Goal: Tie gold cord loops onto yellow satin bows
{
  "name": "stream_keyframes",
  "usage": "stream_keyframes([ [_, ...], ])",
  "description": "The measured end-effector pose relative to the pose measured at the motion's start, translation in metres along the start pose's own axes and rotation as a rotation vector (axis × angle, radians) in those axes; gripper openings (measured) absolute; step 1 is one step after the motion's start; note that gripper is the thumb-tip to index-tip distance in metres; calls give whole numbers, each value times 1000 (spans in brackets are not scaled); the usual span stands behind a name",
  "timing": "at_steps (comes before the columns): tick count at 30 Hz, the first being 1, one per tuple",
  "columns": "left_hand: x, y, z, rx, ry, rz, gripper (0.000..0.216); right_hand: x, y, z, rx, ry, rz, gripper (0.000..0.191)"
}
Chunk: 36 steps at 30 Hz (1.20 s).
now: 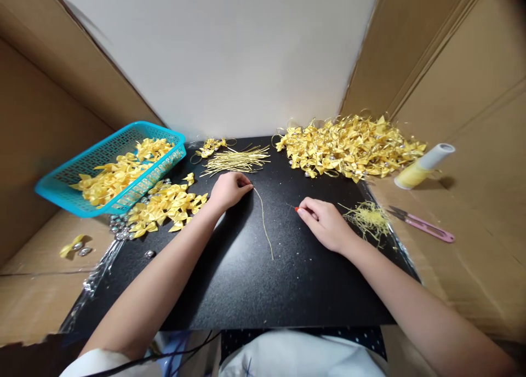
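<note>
Gold cord (263, 215): hangs from the left fingertips onto the black table (255, 295), running toward the wearer in a slight curve; its upper end is lost in the grip.
Left hand (230, 190): thumb and forefinger pinch the cord; the other fingers curl under, mostly unseen.
Right hand (324, 223): pinches a red piece (296, 209), most of it hidden in the fist; a thin dark line pokes out, too fine to identify.
Cord bundle (236, 160): just beyond the left hand, strands too tangled to count.
Loose yellow bows (166, 204): beside the left forearm, with silver beads (119, 227) partly under the basket's edge.
Blue basket (49, 190): far left, holding more bows; its near wall hides some.
Bow heap (341, 149): far right, individual pieces overlapping.
Cord scraps (372, 218): beside the right wrist.
Pink snips (429, 227): near the scraps, blades slim and dark.
Forearms: the right one runs to the picture's edge.
</note>
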<state>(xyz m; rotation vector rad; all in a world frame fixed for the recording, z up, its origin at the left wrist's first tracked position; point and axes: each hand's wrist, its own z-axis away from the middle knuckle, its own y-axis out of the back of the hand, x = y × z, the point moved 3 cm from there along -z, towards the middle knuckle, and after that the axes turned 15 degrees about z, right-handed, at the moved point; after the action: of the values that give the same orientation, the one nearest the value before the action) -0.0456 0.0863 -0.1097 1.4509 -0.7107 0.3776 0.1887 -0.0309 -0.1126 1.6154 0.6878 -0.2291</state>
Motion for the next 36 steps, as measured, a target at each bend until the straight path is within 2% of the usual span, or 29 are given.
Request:
stream_keyframes([
  [4, -2, -5, 7, 112, -258, -31, 14, 3, -2, -1, -27, -37, 110, 23],
  [7, -1, -4, 14, 138, -401, -17, 19, 4, -2, -2, -44, -34, 117, 24],
  [10, 10, -1, 25, 92, -489, 66, 21, 3, -2, -1, -50, -6, 99, 25],
  [13, 31, -8, 40, -65, -538, 223, 24, 0, -1, 0, -43, 33, 79, 25],
  [16, 50, -23, 54, -236, -545, 383, 25, -2, -1, 0, -36, 77, 65, 24],
  [19, 60, -36, 60, -299, -501, 492, 20, -4, 0, 1, -34, 99, 56, 24],
  [23, 59, -41, 60, -302, -479, 561, 13, -6, 0, 1, -45, 116, 56, 24],
  [36, 59, -44, 61, -304, -466, 561, 17, -8, -1, 2, -54, 153, 83, 23],
])
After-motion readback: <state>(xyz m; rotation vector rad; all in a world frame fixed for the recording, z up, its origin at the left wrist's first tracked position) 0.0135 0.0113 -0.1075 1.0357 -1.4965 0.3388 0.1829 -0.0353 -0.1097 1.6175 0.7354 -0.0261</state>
